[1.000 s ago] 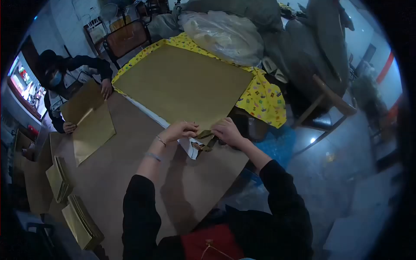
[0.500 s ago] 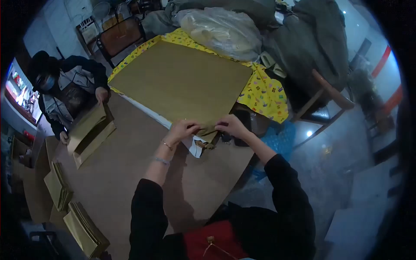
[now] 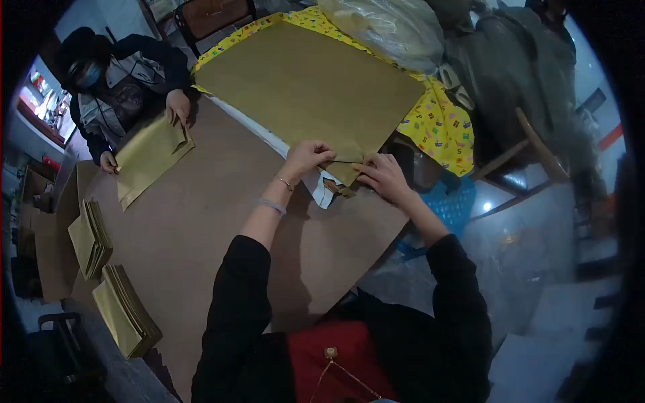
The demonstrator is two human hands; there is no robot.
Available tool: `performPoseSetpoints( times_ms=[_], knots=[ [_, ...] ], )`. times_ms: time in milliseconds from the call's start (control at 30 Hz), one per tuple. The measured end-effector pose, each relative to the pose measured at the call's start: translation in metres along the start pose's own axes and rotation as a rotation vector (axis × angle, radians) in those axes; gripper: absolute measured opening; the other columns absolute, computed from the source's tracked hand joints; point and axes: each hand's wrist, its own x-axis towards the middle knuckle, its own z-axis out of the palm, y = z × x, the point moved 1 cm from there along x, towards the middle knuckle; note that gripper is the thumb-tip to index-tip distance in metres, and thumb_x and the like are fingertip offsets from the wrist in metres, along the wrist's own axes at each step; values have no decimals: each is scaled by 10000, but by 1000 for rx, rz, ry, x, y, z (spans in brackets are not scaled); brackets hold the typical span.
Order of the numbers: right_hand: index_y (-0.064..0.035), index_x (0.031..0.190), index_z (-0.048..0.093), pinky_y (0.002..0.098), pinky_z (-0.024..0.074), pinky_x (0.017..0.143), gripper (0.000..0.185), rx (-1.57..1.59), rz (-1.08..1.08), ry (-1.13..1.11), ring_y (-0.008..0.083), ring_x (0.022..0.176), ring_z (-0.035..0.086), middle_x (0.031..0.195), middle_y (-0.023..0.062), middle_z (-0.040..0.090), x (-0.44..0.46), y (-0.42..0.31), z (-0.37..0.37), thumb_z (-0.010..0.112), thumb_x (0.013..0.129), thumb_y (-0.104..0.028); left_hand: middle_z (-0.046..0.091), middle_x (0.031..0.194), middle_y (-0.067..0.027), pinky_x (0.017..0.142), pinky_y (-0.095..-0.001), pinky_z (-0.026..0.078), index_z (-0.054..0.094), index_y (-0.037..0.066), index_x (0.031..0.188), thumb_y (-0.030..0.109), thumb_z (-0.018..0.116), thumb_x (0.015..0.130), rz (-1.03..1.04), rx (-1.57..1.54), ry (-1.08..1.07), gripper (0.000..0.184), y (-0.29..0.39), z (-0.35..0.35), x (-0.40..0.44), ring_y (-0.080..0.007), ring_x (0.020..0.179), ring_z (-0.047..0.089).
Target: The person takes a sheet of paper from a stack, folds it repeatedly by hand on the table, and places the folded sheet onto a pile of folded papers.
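Observation:
A large brown paper sheet (image 3: 322,87) lies over a yellow printed sheet (image 3: 443,127) on the table. My left hand (image 3: 308,158) pinches the near edge of the brown paper between thumb and fingers. Close by on the right, my right hand (image 3: 384,177) grips the same paper near its corner, fingers bent around the edge. A short crease runs between the two hands. Below them, a torn white paper flap (image 3: 320,191) sticks out, with ragged brown bits beside it.
Across the left side, a co-worker (image 3: 127,87) holds a flattened gold-brown paper bag (image 3: 153,160). Folded stacks of bags (image 3: 125,312) lie at the table's left edge. A wooden chair (image 3: 531,151) and blue plastic (image 3: 447,208) are to the right; large wrapped sacks (image 3: 504,67) stand behind.
My view has shifted, so the table sits higher and further right. The crumpled paper edge between my hands now looks flatter. The co-worker's bag has gone from gaping to flattened.

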Motion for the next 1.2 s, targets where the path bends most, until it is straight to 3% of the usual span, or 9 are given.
performPoseSetpoints(
  times_ms=[100,200,267,633,767,933,1000,1033,1200],
  knots=[
    [-111,999,655,340,408,711,294,49,-56,31,242,808,521,890,61,540,-1,1,5,722,716,-155,668,714,-18,581,-229,495,675,7,886,213,696,800,24,-3,16,224,-6,0,2,-82,629,623],
    [-109,967,657,343,413,681,231,192,191,160,237,775,546,811,69,543,-1,10,15,699,755,-188,625,771,0,609,-215,456,634,-4,866,154,666,840,10,-28,-3,163,-7,0,2,-71,686,567],
    [-72,968,650,347,431,642,239,531,592,196,250,720,548,778,92,536,3,15,21,704,762,-180,621,769,4,608,-217,455,633,-3,865,139,668,837,9,-33,-1,149,-9,0,4,-70,683,562],
    [-21,787,680,323,440,570,154,430,462,224,235,637,558,715,111,545,24,7,26,737,722,-148,628,740,-9,590,-224,468,621,-22,880,140,597,891,150,-89,78,165,-3,0,4,-69,650,570],
    [-7,753,678,321,441,536,142,320,392,293,211,596,569,691,106,552,28,3,21,741,708,-126,621,733,4,599,-222,471,618,-20,906,174,628,875,29,-106,40,196,-14,-2,9,-59,657,561],
    [0,747,666,334,428,523,164,447,411,300,223,601,567,691,97,546,28,1,22,758,678,-118,595,795,17,627,-230,457,609,-30,971,200,581,911,23,-16,-15,239,10,-4,-5,-57,726,544],
    [-1,766,651,329,432,518,165,168,275,364,242,614,567,695,98,541,29,0,21,751,690,-108,612,794,20,628,-236,453,619,-21,995,220,595,901,10,208,-8,260,17,-5,-8,-54,735,545],
    [-1,766,651,329,432,518,165,169,275,364,242,614,567,695,98,541,30,0,21,751,690,-108,630,801,11,625,-250,451,632,-9,1006,242,605,894,17,-75,-2,277,18,-2,-11,-62,726,546],
    [-33,802,639,366,421,605,157,269,358,388,260,671,558,755,98,554,38,-1,19,725,723,-137,639,815,3,605,-234,438,637,-7,990,206,611,889,73,-25,-145,238,1,-2,-7,-71,690,546]
  ],
)
